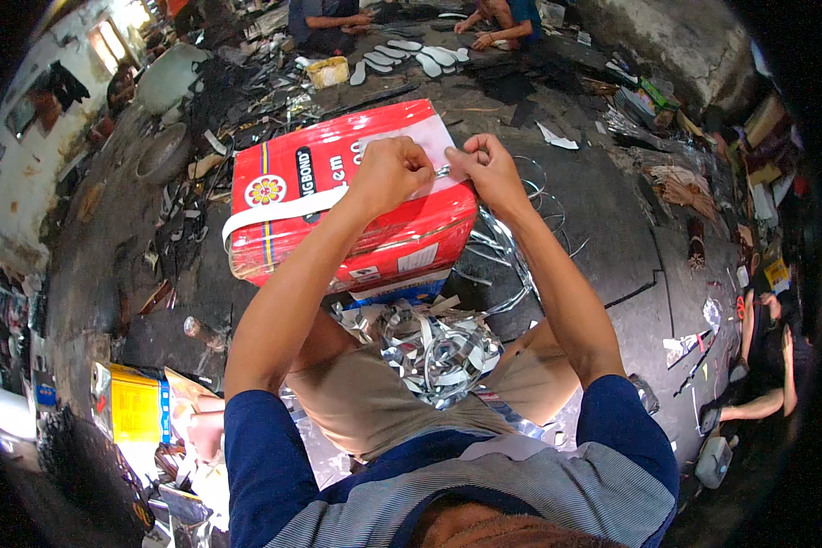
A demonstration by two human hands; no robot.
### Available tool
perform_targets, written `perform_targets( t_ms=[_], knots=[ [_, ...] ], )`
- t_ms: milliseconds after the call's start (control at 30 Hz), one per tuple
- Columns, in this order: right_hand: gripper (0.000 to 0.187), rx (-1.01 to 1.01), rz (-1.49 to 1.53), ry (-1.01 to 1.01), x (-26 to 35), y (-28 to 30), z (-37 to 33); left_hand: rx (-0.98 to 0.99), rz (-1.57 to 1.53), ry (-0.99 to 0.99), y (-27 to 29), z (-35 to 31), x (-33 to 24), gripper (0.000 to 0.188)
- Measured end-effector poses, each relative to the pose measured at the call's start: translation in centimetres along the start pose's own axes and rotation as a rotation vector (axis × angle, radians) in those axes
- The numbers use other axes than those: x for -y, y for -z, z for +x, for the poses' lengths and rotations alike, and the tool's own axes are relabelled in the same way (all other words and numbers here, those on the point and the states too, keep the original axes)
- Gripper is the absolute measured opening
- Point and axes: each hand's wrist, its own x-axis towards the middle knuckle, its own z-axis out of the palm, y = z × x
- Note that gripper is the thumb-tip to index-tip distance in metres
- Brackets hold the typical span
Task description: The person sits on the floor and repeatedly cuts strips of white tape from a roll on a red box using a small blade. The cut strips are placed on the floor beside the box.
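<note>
A red carton (329, 155) with a flower emblem stands in front of my knees, and a white strap (288, 210) lies across its left part. Over the right end of its top, both of my hands are closed in pinches, close together but apart. My left hand (395, 173) rests near a pale patch on the carton; what its curled fingers hold is hidden. At the thumb of my right hand (486, 169) shows a small silvery piece, pinched at the fingertips. Loose silvery strips (504, 256) trail beside the carton under my right forearm.
A tangle of silvery strips (440, 356) fills my lap. Two people sit beyond white sole-shaped pieces (411, 55) at the far side. Scraps litter the dark floor, with a tyre (163, 153) at left and a yellow tin (135, 406) at lower left. Another person's limbs show at right.
</note>
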Motion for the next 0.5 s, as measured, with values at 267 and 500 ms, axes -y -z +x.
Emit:
perform_targets(
  t_ms=[267,500],
  knots=[
    [0.034,0.142,-0.294,0.137,-1.1,1.1,0.6,-0.147,-0.167,-0.080,-2.5,0.1,0.2,0.009],
    [0.030,0.082,0.432,-0.368,-1.0,1.2,-0.9,-0.197,-0.211,-0.143,-3.7,0.9,-0.3,0.009]
  ],
)
